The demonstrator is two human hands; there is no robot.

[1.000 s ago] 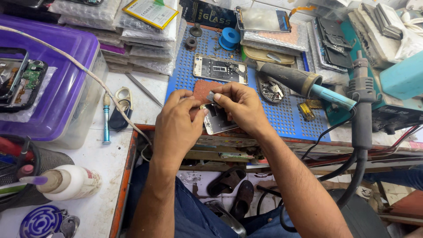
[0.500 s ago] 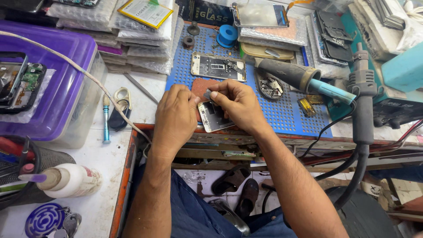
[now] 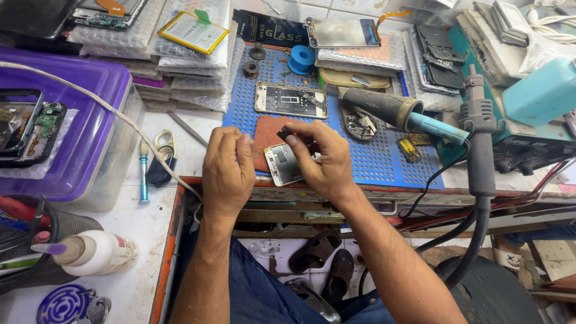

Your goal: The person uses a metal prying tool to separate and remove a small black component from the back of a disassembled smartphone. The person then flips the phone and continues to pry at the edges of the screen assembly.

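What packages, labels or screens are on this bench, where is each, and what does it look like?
Black flat box: top centre, rectangular, pale lettering.
Yellow-framed pouch: top left on bubble-wrap stacks, flat rectangle, green tab.
Phone screen panel: top centre, rectangular, grey glass.
White bottle: lower left, lying down, red-marked label.

Perforated mat (image 3: 384,165) lies on the table (image 3: 144,222). Opened phone (image 3: 291,99) sits at the mat's rear; small phone frame (image 3: 283,164) at its front edge, between both hands. Storage bin (image 3: 78,138) stands left; hot-air handle (image 3: 477,150) right.
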